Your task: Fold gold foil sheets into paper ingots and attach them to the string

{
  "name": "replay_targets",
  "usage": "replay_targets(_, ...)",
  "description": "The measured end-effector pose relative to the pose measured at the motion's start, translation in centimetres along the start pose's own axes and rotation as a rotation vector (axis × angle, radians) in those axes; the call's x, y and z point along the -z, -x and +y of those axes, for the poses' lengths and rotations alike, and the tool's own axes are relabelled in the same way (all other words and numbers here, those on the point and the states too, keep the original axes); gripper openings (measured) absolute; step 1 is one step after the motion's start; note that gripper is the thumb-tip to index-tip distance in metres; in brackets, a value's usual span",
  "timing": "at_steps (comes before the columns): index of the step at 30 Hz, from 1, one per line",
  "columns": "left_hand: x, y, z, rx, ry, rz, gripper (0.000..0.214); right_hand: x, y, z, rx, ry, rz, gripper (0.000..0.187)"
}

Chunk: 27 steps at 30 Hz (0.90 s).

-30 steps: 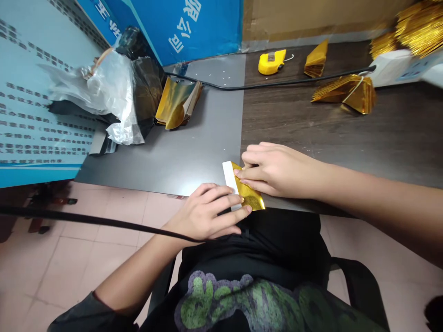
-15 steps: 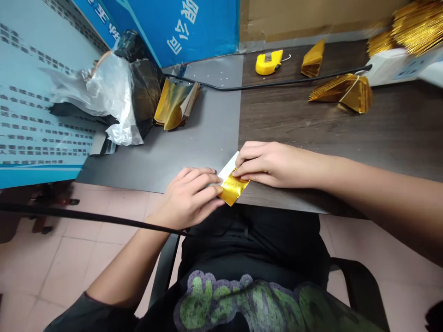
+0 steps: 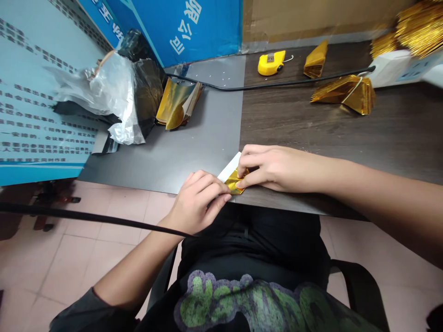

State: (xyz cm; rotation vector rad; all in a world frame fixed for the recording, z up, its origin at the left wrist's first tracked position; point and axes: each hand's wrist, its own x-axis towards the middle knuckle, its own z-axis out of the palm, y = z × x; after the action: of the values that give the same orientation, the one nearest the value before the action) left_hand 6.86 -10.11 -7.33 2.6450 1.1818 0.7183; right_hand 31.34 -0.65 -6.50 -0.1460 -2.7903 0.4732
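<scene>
A small sheet of gold foil paper (image 3: 235, 183) with a white strip (image 3: 231, 168) along its upper left side lies at the front edge of the desk. My left hand (image 3: 202, 198) presses the sheet's lower left corner with closed fingertips, the thumb held a little apart. From the right, my right hand (image 3: 265, 167) pinches the foil, thumb and forefinger meeting at a fold. The lower corner looks turned up. My right fingers hide part of the sheet.
A stack of gold paper (image 3: 175, 103) stands beside a crumpled plastic bag (image 3: 121, 97). Behind lie a yellow tape measure (image 3: 271, 63), a folded gold piece (image 3: 315, 60) and a banded gold bundle (image 3: 346, 94). A black cable (image 3: 270, 86) crosses the desk. More gold pieces (image 3: 420, 27) are heaped at back right.
The foil's lower corner, which pointed down past the desk edge, is folded up. My left hand has shifted slightly right, and my right thumb has moved down onto the foil.
</scene>
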Motion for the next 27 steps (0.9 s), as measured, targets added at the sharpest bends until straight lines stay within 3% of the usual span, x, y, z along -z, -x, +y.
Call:
replay_targets(9,0.2,-0.2,0.5,0.137,-0.021,-0.06,0.014,-0.4,-0.1,-0.1,-0.002,-0.09,0.035,0.032)
replay_targets(17,-0.2,-0.1,1.0,0.246,-0.099,-0.051,0.025,-0.4,-0.4,-1.0,-0.091,-0.155,0.042,0.015)
replay_targets(22,-0.2,-0.2,1.2,0.285,-0.152,-0.026,0.029,-1.3,-0.9,-1.6,-0.209,-0.199,0.107,0.015)
replay_targets(27,-0.4,-0.3,1.5,0.312,-0.221,0.002,0.029,-2.2,-1.4,-2.6,-0.339,-0.105,0.153,0.021)
